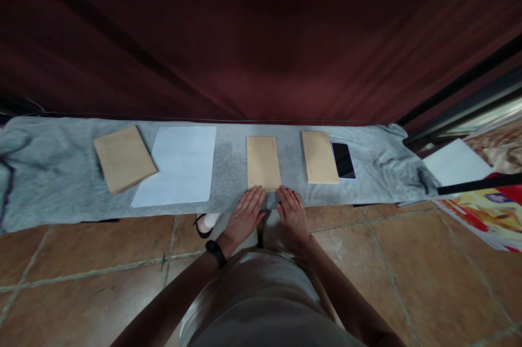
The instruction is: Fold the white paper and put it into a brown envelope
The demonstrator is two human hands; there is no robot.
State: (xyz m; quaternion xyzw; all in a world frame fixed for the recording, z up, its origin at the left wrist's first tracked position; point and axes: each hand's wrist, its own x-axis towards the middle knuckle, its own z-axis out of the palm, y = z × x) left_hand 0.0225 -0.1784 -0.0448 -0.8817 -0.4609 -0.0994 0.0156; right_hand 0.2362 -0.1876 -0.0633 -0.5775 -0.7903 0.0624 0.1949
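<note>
A brown paper envelope point(263, 162) with small red print lies flat on the grey cloth, its short edge toward me. My left hand point(246, 211) rests at its near left corner, fingers stretched out over the edge. At the near right corner lies my right hand point(292, 214), fingers flat and extended, the tips touching or just beside the envelope. Neither hand grips anything that I can see. To the right is another brown envelope or stack of them point(320, 157). A stack of brown envelopes point(122, 159) overlaps white paper point(179, 165) on the left.
A phone point(343, 161) with a dark screen lies beside the right-hand envelopes. The grey cloth point(379, 156) covers a long narrow surface against a dark red curtain point(261, 53). At far right are a white sheet point(459, 162), a colourful printed box or sheet point(493, 211) and dark bars.
</note>
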